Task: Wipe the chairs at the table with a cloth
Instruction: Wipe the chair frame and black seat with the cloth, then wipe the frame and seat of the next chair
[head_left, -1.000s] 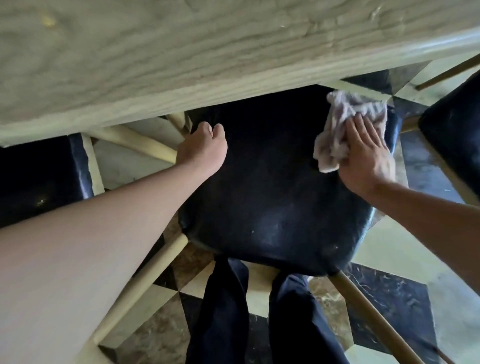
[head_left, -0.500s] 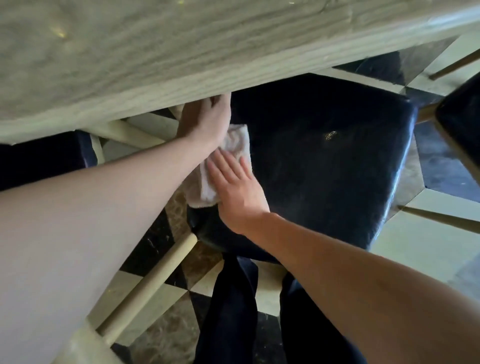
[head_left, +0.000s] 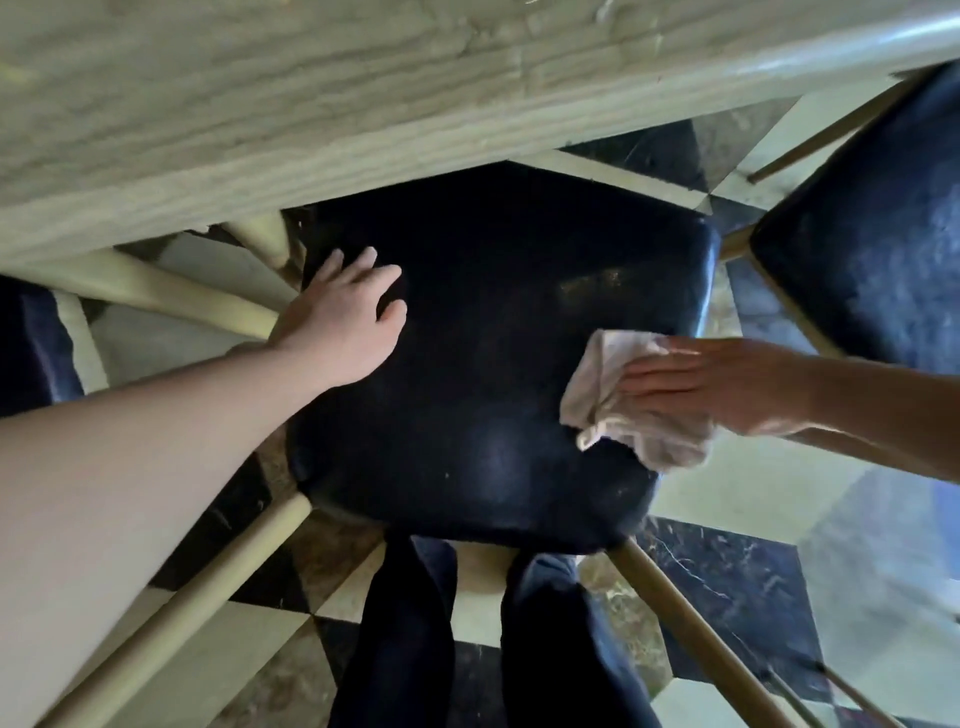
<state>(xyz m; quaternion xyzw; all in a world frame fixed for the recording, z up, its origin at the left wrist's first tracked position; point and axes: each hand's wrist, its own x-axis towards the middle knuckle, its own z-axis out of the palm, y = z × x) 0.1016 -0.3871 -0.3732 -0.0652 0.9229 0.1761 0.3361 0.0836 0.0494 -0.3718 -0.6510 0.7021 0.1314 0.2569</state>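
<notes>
right hand (head_left: 727, 384) now at right edge of frame, fingers flat and together, pressing cloth (head_left: 628, 410) on lower right corner of black chair seat (head_left: 493, 364); half a second ago sat at seat's upper left. left hand (head_left: 343, 322) braces upper left, fingers loosely spread. full pass across seat likely done.

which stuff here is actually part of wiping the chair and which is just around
In use:
- cloth, pressed flat under the right hand
- black chair seat being wiped
- left hand, resting on the seat's left side

Just around:
- wooden table above
- second black chair on the right
- chequered floor
</notes>
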